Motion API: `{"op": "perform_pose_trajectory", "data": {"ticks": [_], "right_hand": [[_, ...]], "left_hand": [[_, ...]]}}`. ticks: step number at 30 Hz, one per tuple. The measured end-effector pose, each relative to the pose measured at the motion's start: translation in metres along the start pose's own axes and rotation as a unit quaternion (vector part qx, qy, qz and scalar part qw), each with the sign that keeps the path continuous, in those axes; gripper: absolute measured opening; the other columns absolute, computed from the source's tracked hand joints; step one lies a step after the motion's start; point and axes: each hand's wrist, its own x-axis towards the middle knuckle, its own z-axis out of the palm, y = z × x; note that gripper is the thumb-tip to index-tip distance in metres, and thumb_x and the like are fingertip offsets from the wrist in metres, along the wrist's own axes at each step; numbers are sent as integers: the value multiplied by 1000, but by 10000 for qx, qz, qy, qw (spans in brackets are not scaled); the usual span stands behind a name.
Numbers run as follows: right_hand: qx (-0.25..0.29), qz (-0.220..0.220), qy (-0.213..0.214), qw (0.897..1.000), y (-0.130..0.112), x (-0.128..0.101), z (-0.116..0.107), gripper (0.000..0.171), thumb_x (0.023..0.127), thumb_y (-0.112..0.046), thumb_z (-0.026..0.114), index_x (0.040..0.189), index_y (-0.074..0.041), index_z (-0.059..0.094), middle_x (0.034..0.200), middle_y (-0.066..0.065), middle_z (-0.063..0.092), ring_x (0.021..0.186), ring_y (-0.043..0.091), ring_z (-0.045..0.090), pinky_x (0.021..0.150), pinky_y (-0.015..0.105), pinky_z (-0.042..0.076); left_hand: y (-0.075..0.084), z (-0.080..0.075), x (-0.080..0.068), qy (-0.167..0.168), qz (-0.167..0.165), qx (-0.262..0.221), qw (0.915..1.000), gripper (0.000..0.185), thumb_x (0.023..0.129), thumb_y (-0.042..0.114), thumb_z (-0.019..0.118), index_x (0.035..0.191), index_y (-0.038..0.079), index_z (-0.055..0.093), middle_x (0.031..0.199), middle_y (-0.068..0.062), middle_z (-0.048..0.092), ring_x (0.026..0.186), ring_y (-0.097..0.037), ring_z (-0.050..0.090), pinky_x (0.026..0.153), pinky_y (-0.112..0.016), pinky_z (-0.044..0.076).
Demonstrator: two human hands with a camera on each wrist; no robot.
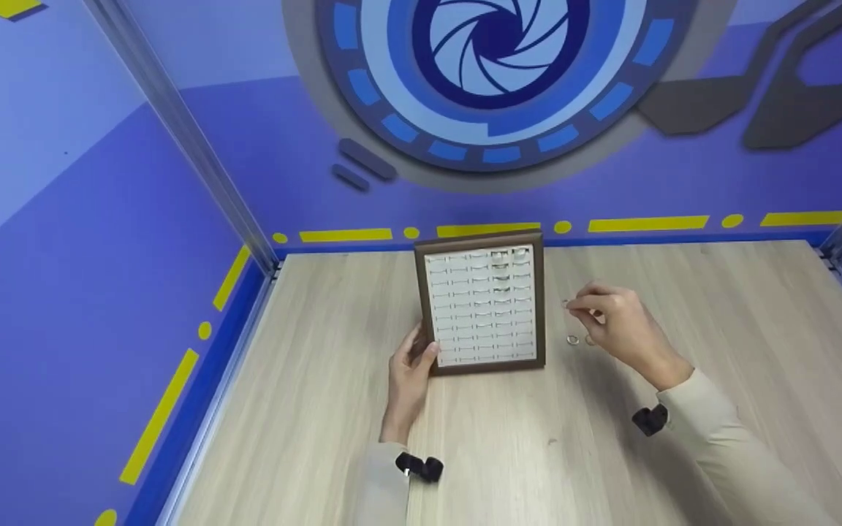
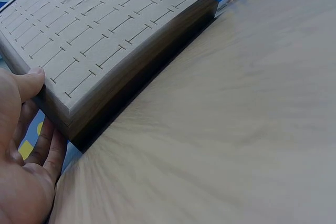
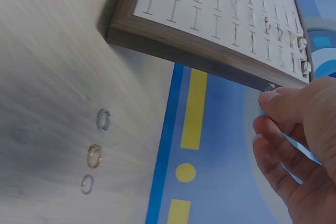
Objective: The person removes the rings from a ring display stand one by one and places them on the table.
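r hand (image 1: 622, 325) pinches ring (image 3: 271, 87) right of tray (image 1: 483, 307); l hand (image 1: 410, 365) grips tray edge.

Bare tabletop (image 1: 721, 314) beyond loose rings (image 1: 573, 340)

Slotted ring tray (image 1: 483, 307) propped up; ring (image 3: 271, 87) pinched.

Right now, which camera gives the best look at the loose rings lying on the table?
The right wrist view: three loose rings lie in a row on the table, each clearly outlined. The head view shows only two tiny rings beside the right hand. The left wrist view shows none, only the ring tray and bare tabletop.
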Motion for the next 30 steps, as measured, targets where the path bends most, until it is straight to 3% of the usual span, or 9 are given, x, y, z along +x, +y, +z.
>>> {"op": "perform_pose_trajectory", "data": {"ticks": [11, 22, 30], "right_hand": [[2, 239, -177, 9996, 9, -21, 9, 18, 82, 14, 82, 90, -2, 84, 87, 4, 75, 76, 16, 72, 65, 34, 65], [-58, 341, -282, 9990, 14, -40, 21, 20, 79, 15, 83, 87, -2, 84, 84, 3, 73, 74, 14, 69, 64, 26, 62], [-155, 573, -576, 9966, 16, -50, 27, 14, 82, 11, 84, 89, -1, 84, 86, 3, 72, 74, 12, 67, 63, 28, 62]], "left_hand": [[1, 0, 0, 60, -20, 80, 9999, 60, 104, 13, 69, 160, 4, 47, 150, -17, 62, 142, -30, 57, 121, -40, 47], [2, -1, 0, 53, -90, 83, 9999, 61, 105, 16, 69, 161, 5, 46, 150, -17, 62, 139, -31, 59, 118, -38, 50], [0, -1, -1, 33, 67, 12, 10000, 63, 106, 15, 68, 160, -3, 42, 152, -22, 59, 142, -35, 57, 119, -38, 49]]}}
